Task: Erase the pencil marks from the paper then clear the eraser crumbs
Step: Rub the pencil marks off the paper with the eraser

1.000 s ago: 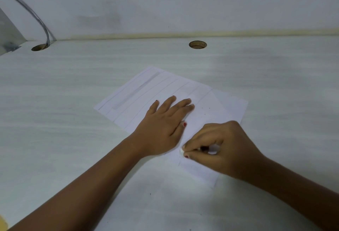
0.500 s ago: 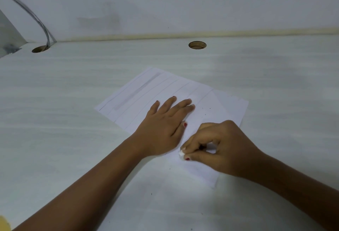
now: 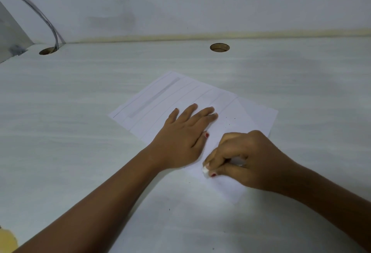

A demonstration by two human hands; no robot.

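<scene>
Erasing looks partway done at best: the paper (image 3: 180,96) lies mid-tabletop (image 3: 80,132), and its near right part looks pretty clean, but the far left half carries several long pencil lines (image 3: 186,92) plus a grey shaded band (image 3: 154,97). Left hand (image 3: 180,138) lies flat, fingers straight, pinning the sheet, while the right hand (image 3: 247,160) pinches a small white eraser (image 3: 205,170) against the sheet's near end. Dark crumbs (image 3: 226,117) dot the paper just right of the left fingertips, so I'd say sweeping hasn't started.
</scene>
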